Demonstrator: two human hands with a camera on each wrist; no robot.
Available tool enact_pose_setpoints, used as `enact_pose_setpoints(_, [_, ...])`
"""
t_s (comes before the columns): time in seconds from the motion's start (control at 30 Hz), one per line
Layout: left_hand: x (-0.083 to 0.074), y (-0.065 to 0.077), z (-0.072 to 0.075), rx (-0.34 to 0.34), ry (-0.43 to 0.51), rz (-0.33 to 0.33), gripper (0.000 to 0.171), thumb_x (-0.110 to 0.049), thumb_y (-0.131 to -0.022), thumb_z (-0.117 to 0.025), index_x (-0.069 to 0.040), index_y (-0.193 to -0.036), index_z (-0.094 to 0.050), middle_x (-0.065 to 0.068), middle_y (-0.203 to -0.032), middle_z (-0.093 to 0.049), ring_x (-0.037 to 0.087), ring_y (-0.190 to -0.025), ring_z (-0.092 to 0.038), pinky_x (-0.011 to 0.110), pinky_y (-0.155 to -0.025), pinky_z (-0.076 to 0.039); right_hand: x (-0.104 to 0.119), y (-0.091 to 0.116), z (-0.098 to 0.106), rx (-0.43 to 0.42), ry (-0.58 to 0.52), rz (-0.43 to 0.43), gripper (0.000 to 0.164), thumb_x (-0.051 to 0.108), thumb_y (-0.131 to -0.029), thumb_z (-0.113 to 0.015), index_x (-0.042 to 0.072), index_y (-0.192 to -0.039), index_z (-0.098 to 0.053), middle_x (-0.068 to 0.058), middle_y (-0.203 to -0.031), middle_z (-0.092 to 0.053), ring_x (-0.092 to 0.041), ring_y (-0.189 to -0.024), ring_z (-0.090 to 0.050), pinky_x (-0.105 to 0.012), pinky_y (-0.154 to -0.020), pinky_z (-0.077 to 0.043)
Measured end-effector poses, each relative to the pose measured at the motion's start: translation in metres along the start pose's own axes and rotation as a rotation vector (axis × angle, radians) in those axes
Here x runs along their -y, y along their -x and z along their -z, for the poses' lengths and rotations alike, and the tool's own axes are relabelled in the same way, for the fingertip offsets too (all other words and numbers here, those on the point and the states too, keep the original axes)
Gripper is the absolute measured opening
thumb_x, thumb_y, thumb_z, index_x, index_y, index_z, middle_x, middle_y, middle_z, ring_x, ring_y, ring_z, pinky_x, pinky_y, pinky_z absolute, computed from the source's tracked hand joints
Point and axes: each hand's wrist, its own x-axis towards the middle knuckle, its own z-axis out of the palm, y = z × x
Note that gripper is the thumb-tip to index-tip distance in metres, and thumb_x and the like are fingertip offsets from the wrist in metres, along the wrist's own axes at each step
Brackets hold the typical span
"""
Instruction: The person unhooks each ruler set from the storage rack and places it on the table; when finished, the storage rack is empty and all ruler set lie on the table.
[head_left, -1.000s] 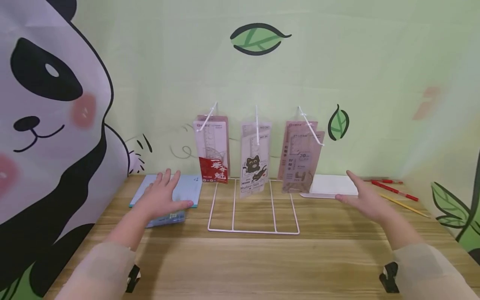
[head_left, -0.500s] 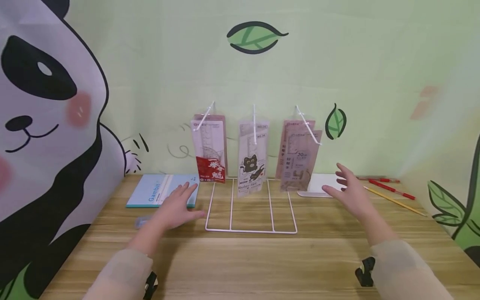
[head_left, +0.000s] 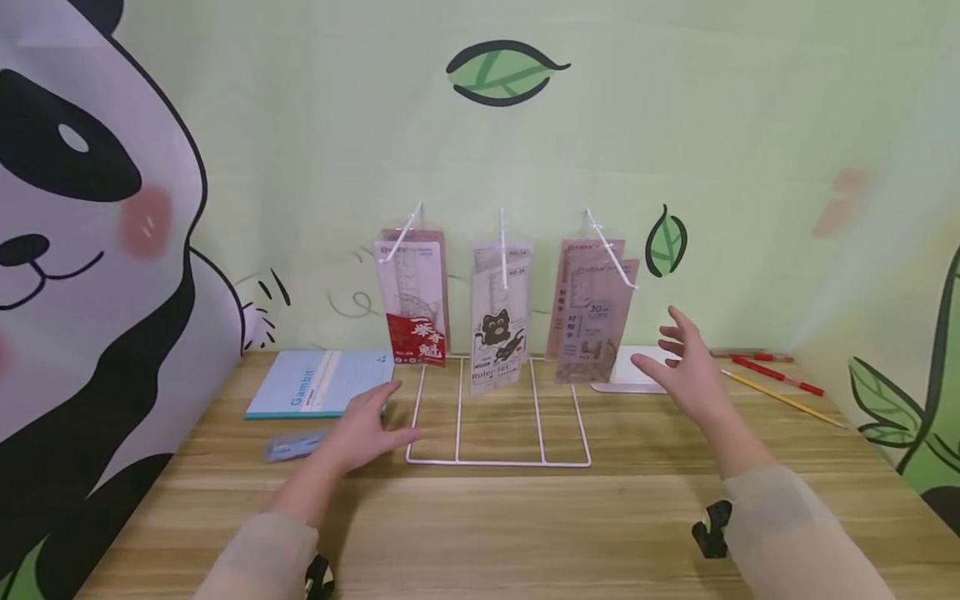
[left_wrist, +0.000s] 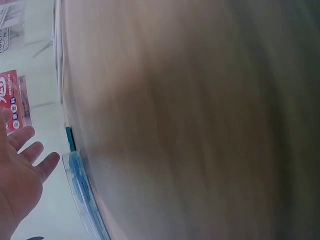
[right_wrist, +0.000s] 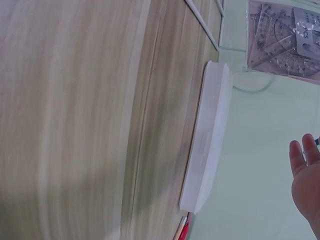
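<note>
My left hand (head_left: 365,432) hovers over the table with loosely spread fingers, between the light blue Gambit notebook (head_left: 315,385) and the white wire rack (head_left: 498,463). My right hand (head_left: 686,367) is raised in front of a white box (head_left: 633,375), fingers apart and holding nothing. From the rack's prongs hang flat ruler-set packets: a red and white one (head_left: 414,312) at left, one with a black cat (head_left: 497,325) in the middle, a pinkish one (head_left: 596,325) at right. A small clear packet with blue contents (head_left: 294,446) lies left of my left hand.
Two red pens (head_left: 780,377) and a yellow pencil (head_left: 787,400) lie at the right on the wooden table (head_left: 495,533). Behind stands a green backdrop (head_left: 337,125) with a panda and leaves printed on it.
Both hands have moved inward, the left rightward and lower, the right leftward and higher. The notebook and blue packet show more now. The view has shifted slightly.
</note>
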Motion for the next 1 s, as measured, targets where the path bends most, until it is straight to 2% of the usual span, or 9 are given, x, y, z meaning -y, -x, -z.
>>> enact_pose_setpoints(0.17, [-0.006, -0.002, -0.005, 0.006, 0.046, -0.005, 0.089, -0.049, -0.077, -0.071, -0.006, -0.145, -0.032, 0.021, -0.146, -0.033, 0.040, -0.133, -0.027, 0.054, -0.106, -0.024, 0.004, -0.002, -0.004, -0.041, -0.036, -0.001, 0.094, 0.027, -0.084, -0.072, 0.008, -0.150, -0.009, -0.028, -0.139, -0.036, -0.043, -0.125, -0.039, -0.053, -0.100, -0.035])
enact_pose_setpoints(0.33, [-0.005, -0.001, -0.010, 0.003, 0.069, -0.017, 0.088, -0.046, -0.078, -0.072, -0.003, -0.144, -0.033, 0.021, -0.145, -0.033, 0.040, -0.133, -0.028, 0.054, -0.107, -0.023, 0.009, -0.004, -0.006, -0.037, -0.037, 0.001, 0.095, 0.028, -0.083, -0.072, 0.010, -0.151, -0.009, -0.027, -0.140, -0.034, -0.043, -0.126, -0.038, -0.053, -0.100, -0.034])
enact_pose_setpoints(0.57, [0.001, -0.001, -0.021, -0.032, 0.052, -0.050, 0.082, -0.044, -0.079, -0.072, -0.002, -0.141, -0.038, 0.023, -0.141, -0.039, 0.043, -0.129, -0.032, 0.056, -0.105, -0.024, 0.013, -0.006, -0.008, -0.064, -0.070, 0.007, 0.094, 0.025, -0.083, -0.072, 0.012, -0.151, -0.009, -0.027, -0.140, -0.034, -0.042, -0.125, -0.039, -0.053, -0.100, -0.035])
enact_pose_setpoints(0.77, [0.004, 0.000, -0.030, -0.024, 0.015, -0.014, 0.084, -0.051, -0.078, -0.070, -0.005, -0.142, -0.039, 0.021, -0.139, -0.042, 0.044, -0.128, -0.032, 0.057, -0.105, -0.024, 0.015, -0.007, -0.011, -0.064, -0.085, 0.005, 0.095, 0.028, -0.083, -0.072, 0.017, -0.152, -0.007, -0.023, -0.143, -0.033, -0.039, -0.127, -0.037, -0.053, -0.100, -0.034])
enact_pose_setpoints(1.0, [0.002, 0.004, -0.038, -0.026, 0.012, -0.009, 0.085, -0.054, -0.076, -0.070, -0.007, -0.141, -0.041, 0.019, -0.139, -0.042, 0.043, -0.128, -0.033, 0.055, -0.104, -0.026, 0.020, -0.008, -0.014, -0.069, -0.097, -0.012, 0.096, 0.033, -0.083, -0.072, 0.023, -0.152, -0.006, -0.020, -0.145, -0.031, -0.038, -0.128, -0.036, -0.052, -0.101, -0.034])
